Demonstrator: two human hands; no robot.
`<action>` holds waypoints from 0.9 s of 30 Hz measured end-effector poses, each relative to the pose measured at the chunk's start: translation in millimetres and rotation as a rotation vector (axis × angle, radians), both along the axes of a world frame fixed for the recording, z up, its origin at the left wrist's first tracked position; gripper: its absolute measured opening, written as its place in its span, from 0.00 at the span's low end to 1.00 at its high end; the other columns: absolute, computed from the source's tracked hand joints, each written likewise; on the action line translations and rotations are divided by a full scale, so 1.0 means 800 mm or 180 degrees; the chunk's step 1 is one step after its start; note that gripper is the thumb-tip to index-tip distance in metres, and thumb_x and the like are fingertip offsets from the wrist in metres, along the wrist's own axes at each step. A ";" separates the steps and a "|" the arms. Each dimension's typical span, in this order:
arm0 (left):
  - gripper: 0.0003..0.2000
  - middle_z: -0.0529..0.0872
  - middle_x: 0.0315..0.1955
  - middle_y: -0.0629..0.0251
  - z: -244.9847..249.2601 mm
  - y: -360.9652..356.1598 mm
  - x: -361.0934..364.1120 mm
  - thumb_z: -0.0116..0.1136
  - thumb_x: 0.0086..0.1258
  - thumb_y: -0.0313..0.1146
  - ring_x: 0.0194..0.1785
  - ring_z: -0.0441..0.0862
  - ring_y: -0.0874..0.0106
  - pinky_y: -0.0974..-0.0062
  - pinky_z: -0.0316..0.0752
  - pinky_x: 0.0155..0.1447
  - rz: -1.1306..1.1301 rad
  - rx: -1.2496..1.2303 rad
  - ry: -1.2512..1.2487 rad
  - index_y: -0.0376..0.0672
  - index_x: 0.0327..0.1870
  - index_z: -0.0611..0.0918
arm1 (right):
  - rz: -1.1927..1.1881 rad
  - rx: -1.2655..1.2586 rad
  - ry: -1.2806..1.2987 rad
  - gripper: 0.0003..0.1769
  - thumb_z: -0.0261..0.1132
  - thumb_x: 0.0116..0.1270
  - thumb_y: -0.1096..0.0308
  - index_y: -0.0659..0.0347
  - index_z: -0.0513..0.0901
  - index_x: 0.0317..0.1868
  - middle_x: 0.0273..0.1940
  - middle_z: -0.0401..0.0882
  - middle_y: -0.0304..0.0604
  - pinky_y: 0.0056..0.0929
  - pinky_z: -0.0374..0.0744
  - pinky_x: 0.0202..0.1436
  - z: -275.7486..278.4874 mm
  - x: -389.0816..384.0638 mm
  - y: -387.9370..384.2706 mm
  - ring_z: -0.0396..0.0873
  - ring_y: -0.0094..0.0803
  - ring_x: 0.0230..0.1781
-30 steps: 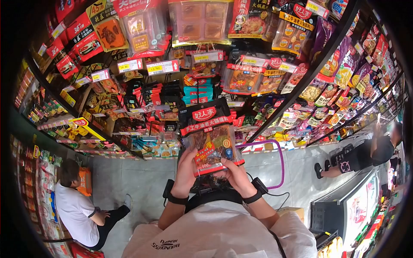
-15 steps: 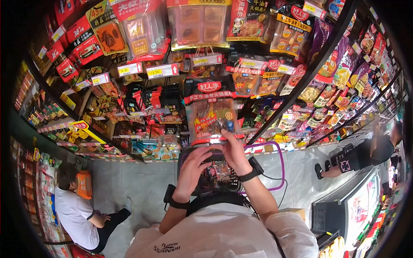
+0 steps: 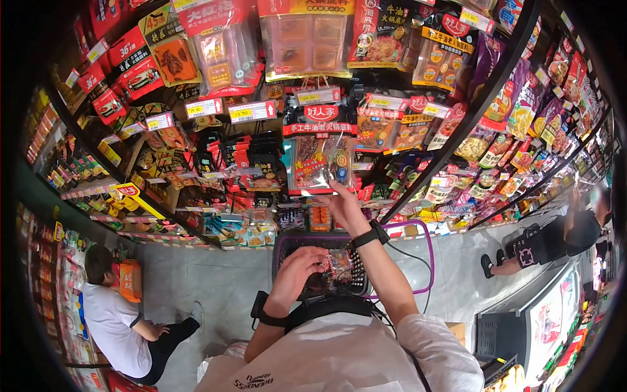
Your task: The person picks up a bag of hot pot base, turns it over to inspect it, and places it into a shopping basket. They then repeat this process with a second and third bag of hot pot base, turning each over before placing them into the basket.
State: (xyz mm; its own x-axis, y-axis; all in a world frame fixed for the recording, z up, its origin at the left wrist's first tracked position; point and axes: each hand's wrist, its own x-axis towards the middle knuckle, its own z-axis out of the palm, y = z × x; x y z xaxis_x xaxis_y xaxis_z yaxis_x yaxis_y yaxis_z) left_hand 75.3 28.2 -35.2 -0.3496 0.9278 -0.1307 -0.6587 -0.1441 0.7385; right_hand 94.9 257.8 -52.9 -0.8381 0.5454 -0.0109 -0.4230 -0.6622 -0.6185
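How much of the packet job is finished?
Many hanging packets already fill the shelf. Right now the right hand holds a big packet by its lower edge up at that row; whether it is hooked on, I cannot tell. The left hand is down in the basket on smaller packets, so more seems left.

A grocery shop: tall shelves (image 3: 467, 111) crammed with bright food packets (image 3: 307, 39), many hanging from hooks, price tags (image 3: 251, 112) clipped along the rails, a purple-rimmed basket (image 3: 428, 251), and a tiled aisle floor (image 3: 215, 281) between the racks
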 end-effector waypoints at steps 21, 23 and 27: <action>0.10 0.80 0.44 0.58 -0.011 0.004 0.003 0.46 0.73 0.34 0.46 0.77 0.68 0.70 0.71 0.51 -0.0104 -0.0067 -0.0177 0.38 0.44 0.78 | -0.0197 0.0397 0.0095 0.22 0.62 0.67 0.73 0.59 0.69 0.60 0.49 0.79 0.39 0.32 0.79 0.48 0.012 0.024 -0.014 0.79 0.30 0.49; 0.10 0.80 0.44 0.59 -0.012 0.003 0.004 0.46 0.73 0.35 0.46 0.77 0.68 0.70 0.71 0.51 -0.0116 -0.0089 -0.0179 0.38 0.43 0.78 | -0.0159 0.0355 -0.0011 0.21 0.62 0.67 0.73 0.59 0.70 0.60 0.50 0.79 0.40 0.33 0.79 0.49 0.006 0.025 -0.013 0.79 0.30 0.49; 0.10 0.79 0.43 0.59 -0.013 0.003 0.002 0.46 0.73 0.35 0.46 0.77 0.69 0.70 0.71 0.51 -0.0099 -0.0095 -0.0181 0.39 0.42 0.77 | -0.0149 0.0262 -0.0135 0.21 0.62 0.67 0.73 0.59 0.70 0.60 0.51 0.79 0.42 0.35 0.80 0.49 -0.017 0.025 -0.009 0.79 0.30 0.49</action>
State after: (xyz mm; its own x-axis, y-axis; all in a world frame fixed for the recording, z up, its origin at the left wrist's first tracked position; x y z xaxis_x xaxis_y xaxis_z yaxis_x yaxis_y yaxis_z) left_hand 77.0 30.8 -45.7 -0.3118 0.9335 -0.1773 -0.7036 -0.1014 0.7034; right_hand 115.2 250.5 -66.1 -0.8114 0.5845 0.0006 -0.4245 -0.5885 -0.6881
